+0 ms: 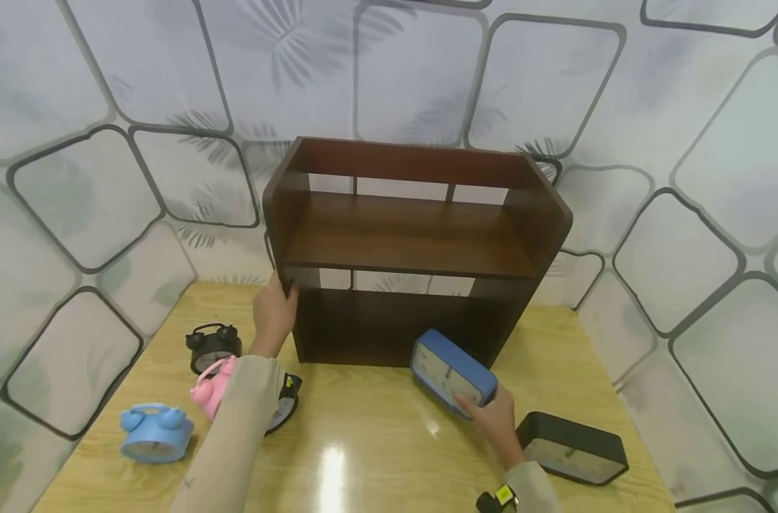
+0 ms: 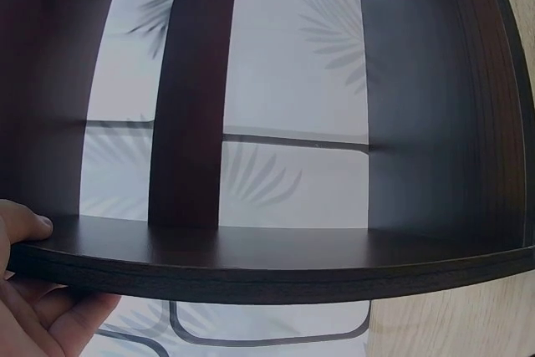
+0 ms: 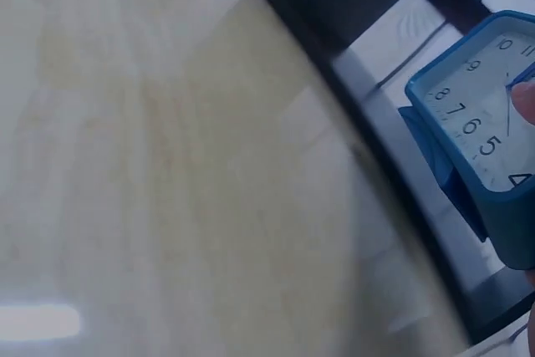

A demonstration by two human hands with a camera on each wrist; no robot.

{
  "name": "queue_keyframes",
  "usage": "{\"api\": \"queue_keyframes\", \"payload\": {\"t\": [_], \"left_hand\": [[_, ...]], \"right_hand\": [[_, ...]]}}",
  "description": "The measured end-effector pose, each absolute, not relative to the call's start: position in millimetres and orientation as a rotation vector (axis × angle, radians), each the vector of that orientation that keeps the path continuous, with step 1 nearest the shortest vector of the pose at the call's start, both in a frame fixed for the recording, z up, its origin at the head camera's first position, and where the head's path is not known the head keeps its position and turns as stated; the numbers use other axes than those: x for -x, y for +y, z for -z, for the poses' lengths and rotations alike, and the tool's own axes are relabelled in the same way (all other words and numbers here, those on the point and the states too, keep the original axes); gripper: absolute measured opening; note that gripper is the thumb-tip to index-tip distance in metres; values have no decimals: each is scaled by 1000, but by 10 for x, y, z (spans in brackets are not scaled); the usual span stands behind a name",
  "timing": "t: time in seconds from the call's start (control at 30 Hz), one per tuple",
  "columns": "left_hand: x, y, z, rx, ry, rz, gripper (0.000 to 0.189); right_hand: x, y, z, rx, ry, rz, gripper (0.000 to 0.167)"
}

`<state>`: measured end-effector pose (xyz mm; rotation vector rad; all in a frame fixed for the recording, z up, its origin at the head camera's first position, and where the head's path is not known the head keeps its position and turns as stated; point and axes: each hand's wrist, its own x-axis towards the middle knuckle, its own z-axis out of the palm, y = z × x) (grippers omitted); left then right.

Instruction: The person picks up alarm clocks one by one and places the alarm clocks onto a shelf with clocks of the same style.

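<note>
A dark brown two-tier shelf [image 1: 408, 231] stands on the table against the wall. My left hand [image 1: 273, 317] grips the edge of its left side panel, thumb on the inner face and fingers outside, as the left wrist view shows of the panel [image 2: 276, 277]. In my right hand [image 1: 496, 420] is a blue rectangular alarm clock [image 1: 456, 367], held tilted by one end in front of the lower tier's right part. The thumb lies over the white dial in the right wrist view, where the clock [image 3: 468, 135] shows its numerals and a blue flap beneath.
A black rectangular clock [image 1: 575, 452] lies right of my right hand. Left of my left forearm are a black twin-bell clock [image 1: 214, 349], a pink one [image 1: 211, 390] and a light blue one [image 1: 156, 434]. Patterned cloth walls [image 1: 427, 71] surround the wooden table [image 1: 363, 434].
</note>
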<state>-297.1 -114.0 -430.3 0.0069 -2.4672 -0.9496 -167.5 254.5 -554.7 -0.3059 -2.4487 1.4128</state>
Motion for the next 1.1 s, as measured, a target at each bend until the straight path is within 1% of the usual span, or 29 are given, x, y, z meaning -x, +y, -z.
{"api": "queue_keyframes", "payload": {"t": [0.2, 0.3, 0.4, 0.5, 0.77, 1.1], "left_hand": [[3003, -1142, 4277, -23, -2477, 951, 26], [3007, -1145, 4270, -27, -2483, 949, 27], [3017, -1145, 4273, -23, -2486, 945, 26], [3023, -1142, 4277, -23, -2480, 948, 26], [2988, -1126, 4283, -22, -2480, 945, 27], [2961, -1136, 4284, -25, -2488, 940, 28]], "right_hand": [[1797, 2587, 5160, 131, -2541, -1487, 51], [1836, 2621, 4976, 28, -2581, -1514, 55], [1865, 2646, 4797, -51, -2630, -1485, 57], [1886, 2661, 4650, -125, -2666, -1443, 55], [1867, 2673, 4384, -336, -2577, -1487, 46], [1857, 2697, 4088, -469, -2475, -1498, 45]]}}
